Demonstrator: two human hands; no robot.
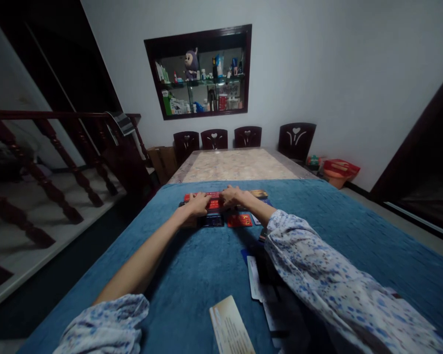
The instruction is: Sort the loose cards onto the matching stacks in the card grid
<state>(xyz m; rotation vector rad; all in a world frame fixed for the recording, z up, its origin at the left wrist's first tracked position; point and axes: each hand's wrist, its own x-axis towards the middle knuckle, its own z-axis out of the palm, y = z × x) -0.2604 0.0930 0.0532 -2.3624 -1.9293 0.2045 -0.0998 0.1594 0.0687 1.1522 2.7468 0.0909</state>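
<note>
Cards [239, 220] under left hand [199, 203], right hand [232, 195]

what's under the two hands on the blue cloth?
Both the left hand and right hand lie flat on a row of cards spread on the blue cloth. Red and dark card edges show around them; the faces beneath the palms are covered.

free: blue cloth [170, 275] left of arms | blocked: cards [239, 220] ahead, loose cards [231, 324] near right
</note>
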